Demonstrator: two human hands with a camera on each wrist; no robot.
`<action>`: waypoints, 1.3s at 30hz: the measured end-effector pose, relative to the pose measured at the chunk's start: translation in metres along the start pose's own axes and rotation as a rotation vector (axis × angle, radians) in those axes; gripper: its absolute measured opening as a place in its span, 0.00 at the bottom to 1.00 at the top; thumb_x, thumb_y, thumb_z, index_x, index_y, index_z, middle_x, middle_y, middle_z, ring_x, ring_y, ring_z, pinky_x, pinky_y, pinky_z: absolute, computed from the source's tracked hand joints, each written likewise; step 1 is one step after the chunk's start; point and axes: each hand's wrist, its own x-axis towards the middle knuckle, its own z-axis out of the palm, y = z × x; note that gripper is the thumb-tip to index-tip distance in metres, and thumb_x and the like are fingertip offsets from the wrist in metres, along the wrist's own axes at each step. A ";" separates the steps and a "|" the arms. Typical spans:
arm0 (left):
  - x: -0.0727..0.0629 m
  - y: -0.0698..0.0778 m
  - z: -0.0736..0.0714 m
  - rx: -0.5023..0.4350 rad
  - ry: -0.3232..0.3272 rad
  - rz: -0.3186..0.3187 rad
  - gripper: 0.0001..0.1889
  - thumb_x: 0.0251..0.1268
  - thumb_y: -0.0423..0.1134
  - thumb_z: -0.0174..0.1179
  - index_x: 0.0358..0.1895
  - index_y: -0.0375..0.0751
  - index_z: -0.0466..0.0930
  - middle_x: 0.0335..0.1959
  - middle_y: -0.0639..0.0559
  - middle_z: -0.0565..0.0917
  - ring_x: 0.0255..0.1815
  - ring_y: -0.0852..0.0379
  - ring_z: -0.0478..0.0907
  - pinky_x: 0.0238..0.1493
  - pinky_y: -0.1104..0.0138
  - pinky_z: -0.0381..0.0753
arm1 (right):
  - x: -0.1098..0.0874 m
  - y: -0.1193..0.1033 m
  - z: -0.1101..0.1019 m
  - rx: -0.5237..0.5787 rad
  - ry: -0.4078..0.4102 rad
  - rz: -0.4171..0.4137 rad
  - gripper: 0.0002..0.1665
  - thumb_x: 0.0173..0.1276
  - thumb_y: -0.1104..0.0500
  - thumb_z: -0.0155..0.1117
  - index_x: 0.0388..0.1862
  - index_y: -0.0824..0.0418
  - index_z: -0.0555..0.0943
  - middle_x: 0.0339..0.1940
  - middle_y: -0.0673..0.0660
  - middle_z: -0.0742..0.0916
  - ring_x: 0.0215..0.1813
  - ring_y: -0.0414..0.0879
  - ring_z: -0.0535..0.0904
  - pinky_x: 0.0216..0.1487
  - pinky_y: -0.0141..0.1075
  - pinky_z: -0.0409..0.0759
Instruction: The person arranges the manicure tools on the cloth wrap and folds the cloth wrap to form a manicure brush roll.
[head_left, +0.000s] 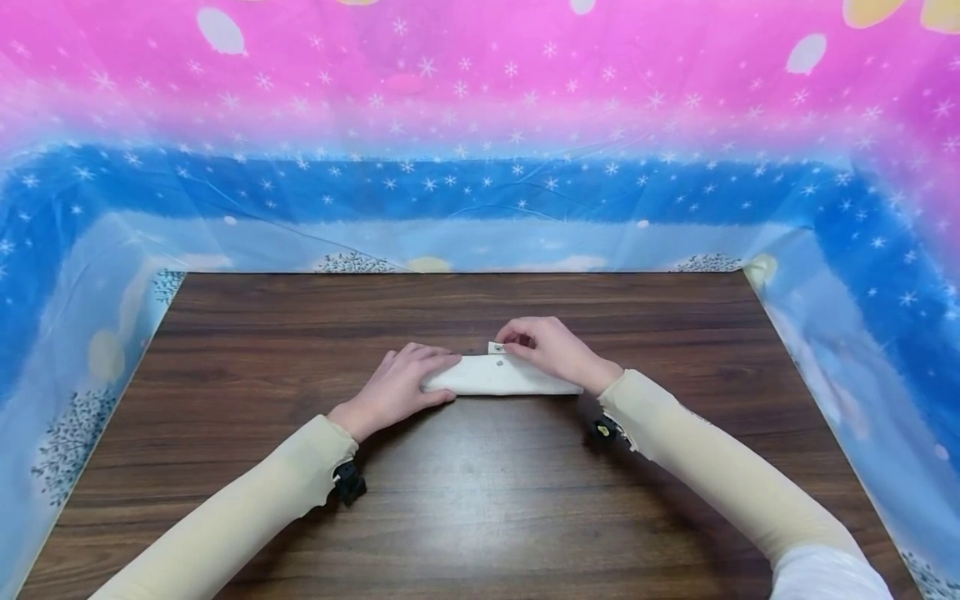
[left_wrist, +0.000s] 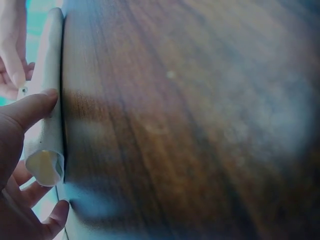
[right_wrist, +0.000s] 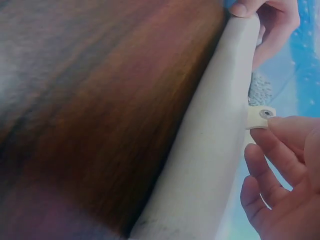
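A white fabric roll-up pouch [head_left: 517, 379] lies lengthwise across the middle of the table, its open rolled end [left_wrist: 44, 167] showing in the left wrist view. My left hand [head_left: 405, 383] holds the pouch by its left end, thumb along the near side and fingers over the far side. With thumb and forefinger, my right hand [head_left: 551, 350] pinches a short strap [right_wrist: 257, 117] that sticks out from the pouch's far edge. A metal snap [right_wrist: 266, 114] sits on this strap. A second small snap [head_left: 500, 363] shows on the pouch itself, close to the strap.
The dark wood-grain table [head_left: 480, 500] runs back to a hanging cloth [head_left: 480, 187] printed with snowflakes, which also drapes along both sides. A small black wrist camera [head_left: 348, 482] hangs below the left sleeve, another camera [head_left: 602, 429] below the right.
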 end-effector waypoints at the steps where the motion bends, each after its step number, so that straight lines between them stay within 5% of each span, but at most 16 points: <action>1: 0.000 0.000 0.000 -0.001 -0.001 -0.001 0.30 0.70 0.51 0.69 0.72 0.47 0.77 0.68 0.43 0.80 0.68 0.41 0.74 0.59 0.40 0.72 | -0.001 0.000 0.000 -0.011 -0.004 -0.013 0.10 0.77 0.62 0.64 0.53 0.56 0.88 0.48 0.52 0.90 0.47 0.44 0.84 0.50 0.42 0.81; 16: 0.000 0.001 -0.001 0.000 -0.023 -0.023 0.30 0.71 0.51 0.68 0.72 0.47 0.77 0.69 0.43 0.79 0.69 0.40 0.73 0.61 0.38 0.70 | -0.015 -0.005 0.014 -0.219 0.006 -0.139 0.08 0.74 0.62 0.69 0.50 0.55 0.88 0.47 0.52 0.87 0.46 0.45 0.83 0.47 0.41 0.82; 39: 0.000 0.002 0.000 0.017 -0.027 -0.018 0.30 0.70 0.51 0.69 0.72 0.47 0.78 0.68 0.43 0.79 0.68 0.41 0.73 0.61 0.38 0.70 | -0.022 -0.009 0.013 -0.226 -0.019 -0.146 0.10 0.76 0.62 0.66 0.52 0.56 0.89 0.47 0.52 0.86 0.44 0.44 0.82 0.44 0.40 0.80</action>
